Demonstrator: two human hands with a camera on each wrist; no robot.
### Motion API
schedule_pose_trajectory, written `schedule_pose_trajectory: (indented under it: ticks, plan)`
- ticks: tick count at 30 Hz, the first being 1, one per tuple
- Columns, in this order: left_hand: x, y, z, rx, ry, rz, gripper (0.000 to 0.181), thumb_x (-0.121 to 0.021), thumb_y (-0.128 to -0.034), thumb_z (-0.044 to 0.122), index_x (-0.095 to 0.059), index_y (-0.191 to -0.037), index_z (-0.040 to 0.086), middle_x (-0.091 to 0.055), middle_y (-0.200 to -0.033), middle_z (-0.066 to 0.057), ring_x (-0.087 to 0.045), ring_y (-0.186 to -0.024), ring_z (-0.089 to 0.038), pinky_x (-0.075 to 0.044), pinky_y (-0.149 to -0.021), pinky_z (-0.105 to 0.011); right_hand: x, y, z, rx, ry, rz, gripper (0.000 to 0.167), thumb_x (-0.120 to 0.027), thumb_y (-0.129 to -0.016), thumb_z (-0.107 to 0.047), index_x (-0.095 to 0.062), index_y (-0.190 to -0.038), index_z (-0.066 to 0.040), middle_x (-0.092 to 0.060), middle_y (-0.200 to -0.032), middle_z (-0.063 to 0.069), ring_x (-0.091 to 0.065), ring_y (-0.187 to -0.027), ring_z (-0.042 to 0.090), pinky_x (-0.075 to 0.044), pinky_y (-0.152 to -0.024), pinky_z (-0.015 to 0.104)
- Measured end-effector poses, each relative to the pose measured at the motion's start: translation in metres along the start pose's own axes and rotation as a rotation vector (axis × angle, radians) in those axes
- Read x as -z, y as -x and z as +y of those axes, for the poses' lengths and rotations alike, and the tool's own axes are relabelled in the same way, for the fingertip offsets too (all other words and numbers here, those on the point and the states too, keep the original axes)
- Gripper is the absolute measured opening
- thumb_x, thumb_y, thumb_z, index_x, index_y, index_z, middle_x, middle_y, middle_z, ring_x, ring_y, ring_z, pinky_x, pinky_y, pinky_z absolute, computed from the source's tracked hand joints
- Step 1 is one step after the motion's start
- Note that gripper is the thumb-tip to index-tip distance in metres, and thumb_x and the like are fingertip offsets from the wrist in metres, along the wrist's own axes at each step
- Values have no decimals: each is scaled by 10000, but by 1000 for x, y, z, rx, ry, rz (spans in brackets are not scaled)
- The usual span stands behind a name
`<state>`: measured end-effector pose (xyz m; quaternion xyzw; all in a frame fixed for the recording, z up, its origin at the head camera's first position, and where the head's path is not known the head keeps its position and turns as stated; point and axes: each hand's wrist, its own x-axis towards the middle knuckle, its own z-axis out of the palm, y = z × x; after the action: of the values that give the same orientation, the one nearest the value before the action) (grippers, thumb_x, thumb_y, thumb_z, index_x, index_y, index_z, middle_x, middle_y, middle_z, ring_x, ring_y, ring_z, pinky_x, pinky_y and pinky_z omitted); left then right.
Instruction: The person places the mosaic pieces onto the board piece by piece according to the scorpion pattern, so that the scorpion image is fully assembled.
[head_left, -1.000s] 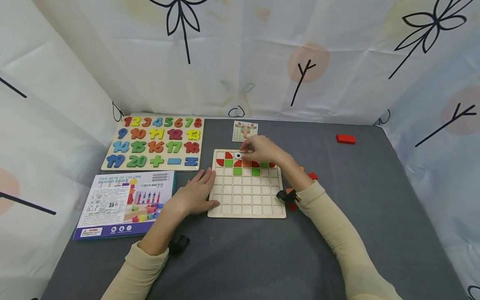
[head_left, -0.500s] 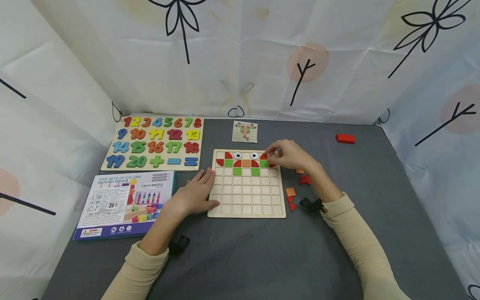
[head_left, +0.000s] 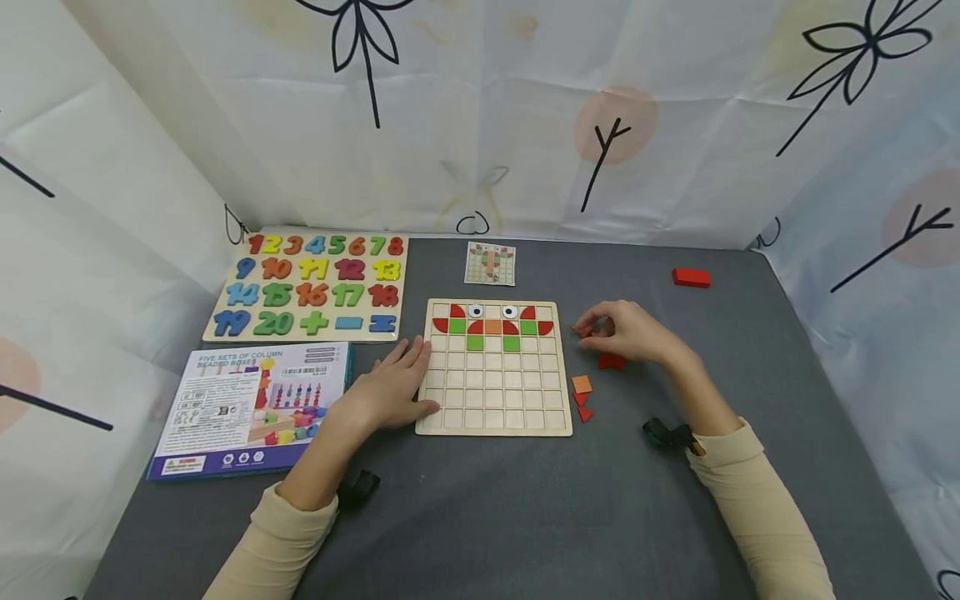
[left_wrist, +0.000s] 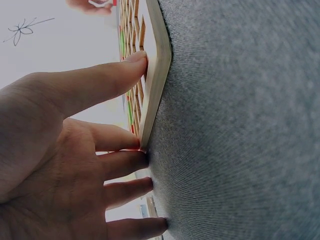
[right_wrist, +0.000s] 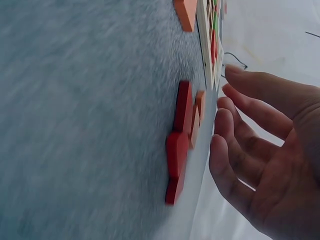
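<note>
Wooden grid board flat on grey cloth, mid-table, between the hands. Left hand spread at its left edge: thumb over the rim, fingers straight, nothing gripped. Right hand off the board's right side, above loose pieces; fingers loosely bent, clear gap to the thumb, no piece seen between them. Whether a fingertip touches the orange pieces, cannot tell.

Risks, my reading. Red pieces lie close against those orange ones; a careless pinch could drag a red along or knock the group apart. Pieces look thin and low on the cloth, so fingers might skid over an edge rather than lift it. Orange square and small red triangles sit just beside the board; a low wrist could sweep them. If the left hand pushes sideways, the board might slide into them, or jar the eye tiles in the top row.
</note>
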<state>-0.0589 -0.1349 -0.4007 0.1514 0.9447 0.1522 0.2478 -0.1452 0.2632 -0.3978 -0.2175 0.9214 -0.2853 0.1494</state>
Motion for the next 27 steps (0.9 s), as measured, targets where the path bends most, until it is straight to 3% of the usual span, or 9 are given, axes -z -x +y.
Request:
schedule_pose_trajectory:
  ticks: [5,12,20,27]
  plan:
    - [0,0,0,8,1,-2,988,-736,-1023,408,-168,-1733,22,-120,-1838,-168,-104,-1717,-430,-246,-1308,-731,5,15,4,-20,-5,-36,236,-855,-932,-109,-793,-1139,-13,-769,-973,104,-601,-687,138,-490,-609,236]
    - [0,-1,1,12,-4,-3,1000,-738,-1019,421,-161,-1735,28,-114,-1839,-162,-96,-1719,-424,-243,-1312,-725,7,30,11,-39,-3,-81,252,-869,-909,-88,-796,-1143,-32,-782,-1065,111,-651,-745,122,-528,-676,237]
    - [0,-1,0,8,-9,-1,1005,-740,-1017,427,-161,-1734,26,-107,-1839,-163,-93,-1718,-426,-244,-1310,-728,4,35,17,-9,48,-73,223,-838,-893,-3,-802,-1110,-39,-759,-1092,119,-615,-743,116,-520,-664,236]
    - [0,-1,1,6,-10,0,988,-736,-1021,420,-177,-1733,25,-121,-1837,-167,-106,-1716,-430,-242,-1311,-727,1,33,14,-13,83,-54,202,-845,-905,-55,-802,-1101,-31,-782,-1031,95,-595,-716,107,-503,-640,230]
